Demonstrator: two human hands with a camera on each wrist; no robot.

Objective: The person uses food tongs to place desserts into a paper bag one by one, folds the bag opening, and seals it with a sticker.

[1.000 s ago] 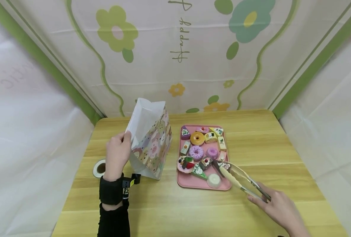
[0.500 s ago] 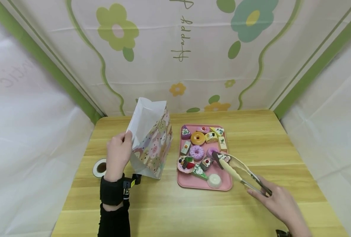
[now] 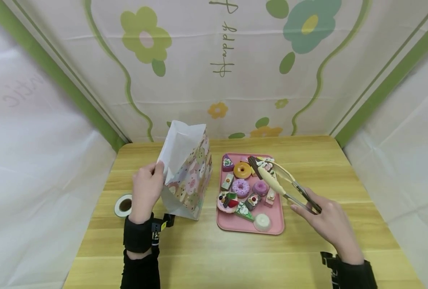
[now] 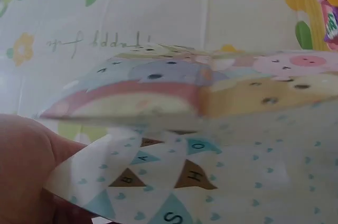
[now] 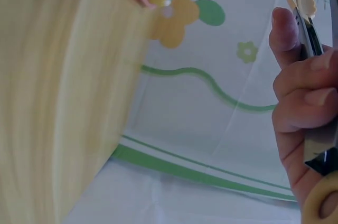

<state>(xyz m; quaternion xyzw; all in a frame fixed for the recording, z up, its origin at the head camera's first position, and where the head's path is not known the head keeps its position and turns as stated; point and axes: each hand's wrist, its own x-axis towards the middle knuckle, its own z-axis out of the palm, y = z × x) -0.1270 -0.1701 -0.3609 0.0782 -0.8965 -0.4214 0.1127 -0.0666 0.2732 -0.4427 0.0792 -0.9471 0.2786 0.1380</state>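
Pinching the edge of one open paper bag (image 3: 193,176) printed with pastel animal faces, the left hand (image 3: 147,188) is left of the one rectangular pink tray (image 3: 235,225), thumb and fingers together on the paper. The bag's mouth, left of the tray, shows a white inside; its bottom is hidden, so its contents cannot be told. Right of the tray, the right hand (image 3: 327,218) wraps its fingers round one pair of silver metal tongs (image 3: 273,184) with cream tips, which are clamped on one dark brown cake slice (image 3: 255,166) over the tray's far right part. In the tray ten pieces show plainly: two ring donuts, one glazed orange (image 3: 237,170), one sprinkled purple (image 3: 236,188); two triangular slices, one purple (image 3: 228,163) at the tray's far left corner, one green (image 3: 245,211) toward its near edge; one fruit-topped tart (image 3: 228,202); one smooth round purple cake (image 3: 260,188); one dark cake with a red cherry (image 3: 252,201); one pink-and-white block (image 3: 270,197); one pale rectangular cake (image 3: 227,182); and one round white cake (image 3: 262,222) by the near rim. More pieces, partly behind the tongs, cannot be counted. One round white cup (image 3: 118,208) with dark brown contents sits on the wooden table (image 3: 206,257), farther left of the tray than the bag.
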